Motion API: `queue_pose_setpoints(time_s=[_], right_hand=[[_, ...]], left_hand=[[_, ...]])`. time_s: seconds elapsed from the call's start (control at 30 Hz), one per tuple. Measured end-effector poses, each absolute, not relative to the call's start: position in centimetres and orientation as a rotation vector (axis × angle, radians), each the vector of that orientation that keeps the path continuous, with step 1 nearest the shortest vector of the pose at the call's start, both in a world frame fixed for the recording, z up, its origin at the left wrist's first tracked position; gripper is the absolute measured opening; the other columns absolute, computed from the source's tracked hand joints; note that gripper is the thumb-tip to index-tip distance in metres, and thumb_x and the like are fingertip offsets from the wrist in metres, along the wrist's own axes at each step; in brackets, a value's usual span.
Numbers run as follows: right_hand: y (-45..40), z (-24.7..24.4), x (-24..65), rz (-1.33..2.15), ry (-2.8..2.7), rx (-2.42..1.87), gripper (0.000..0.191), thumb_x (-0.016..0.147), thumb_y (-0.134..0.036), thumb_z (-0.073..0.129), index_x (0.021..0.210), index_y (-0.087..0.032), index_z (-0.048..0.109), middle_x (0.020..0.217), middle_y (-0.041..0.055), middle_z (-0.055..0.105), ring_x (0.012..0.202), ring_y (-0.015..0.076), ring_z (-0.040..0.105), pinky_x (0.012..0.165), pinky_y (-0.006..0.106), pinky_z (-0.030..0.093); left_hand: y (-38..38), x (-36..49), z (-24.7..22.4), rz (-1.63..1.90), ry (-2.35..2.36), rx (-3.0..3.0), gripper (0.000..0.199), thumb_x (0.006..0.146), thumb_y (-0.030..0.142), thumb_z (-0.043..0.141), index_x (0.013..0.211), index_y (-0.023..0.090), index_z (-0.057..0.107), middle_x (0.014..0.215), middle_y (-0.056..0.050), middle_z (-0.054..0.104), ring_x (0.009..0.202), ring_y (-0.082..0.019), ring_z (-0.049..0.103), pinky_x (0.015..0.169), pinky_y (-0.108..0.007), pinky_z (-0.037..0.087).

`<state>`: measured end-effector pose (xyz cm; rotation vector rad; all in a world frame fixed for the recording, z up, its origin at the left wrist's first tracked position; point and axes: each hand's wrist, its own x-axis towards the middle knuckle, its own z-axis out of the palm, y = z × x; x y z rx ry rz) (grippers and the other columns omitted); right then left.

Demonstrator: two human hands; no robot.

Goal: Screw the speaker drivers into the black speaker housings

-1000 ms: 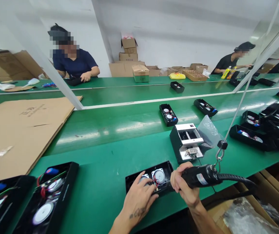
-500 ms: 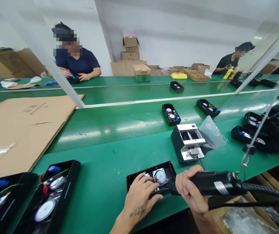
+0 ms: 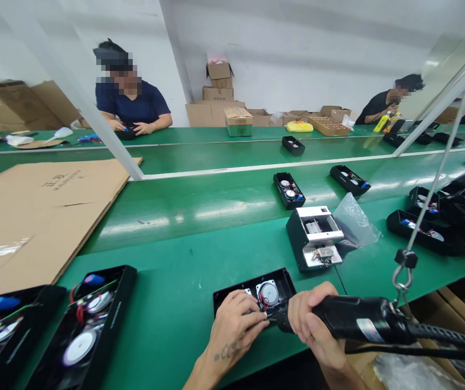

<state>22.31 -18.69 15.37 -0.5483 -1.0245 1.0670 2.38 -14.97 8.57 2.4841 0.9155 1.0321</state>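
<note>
Right hand (image 3: 311, 317) clamped round driver (image 3: 354, 318), beside case (image 3: 287, 280); left hand (image 3: 235, 327) (grip cannot be told) over case.

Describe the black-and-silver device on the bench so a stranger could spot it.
On the near green bench, just beyond the right hand, stands the boxy device, beside a clear plastic bag. Its silver top sets it apart from the nearby open black cases.
</note>
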Motion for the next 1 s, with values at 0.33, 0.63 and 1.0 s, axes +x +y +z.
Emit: queue_pose_setpoints(time_s=[0.33,0.63,1.0], right_hand=[[-18.8,15.4,22.1,1.053,-1.050,-0.575,0.006,0.108,-0.030,0.059,0.112,-0.032,0.055,0.060,-0.0094,0.047,0.048,0.0127,0.043,0.052,0.025,0.037],[-18.7,15.1,22.8,1.001,-1.024,-0.646,0.006,0.107,-0.028,0.062,0.109,-0.031,0.057,0.060,-0.0094,0.048,0.047,0.0115,0.042,0.051,0.025,0.038],[-18.0,13.8,23.1,1.016,-0.924,-0.766,0.014,0.104,-0.034,0.069,0.105,-0.030,0.056,0.060,-0.0104,0.046,0.047,0.0112,0.042,0.051,0.024,0.038]], left_hand=[[-15.1,2.3,8.8,0.987,0.907,2.477,0.022,0.109,0.036,0.064,0.096,0.029,0.080,0.083,0.002,0.078,0.088,-0.017,0.075,0.094,-0.041,0.057],[-15.6,2.5,7.2,0.866,1.082,2.552,0.036,0.088,0.053,0.088,0.107,0.026,0.076,0.094,0.000,0.082,0.105,-0.028,0.075,0.110,-0.052,0.052],[-15.8,2.6,6.5,0.745,1.123,2.603,0.011,0.095,0.035,0.081,0.094,0.028,0.072,0.085,0.003,0.081,0.104,-0.025,0.074,0.109,-0.048,0.050]])
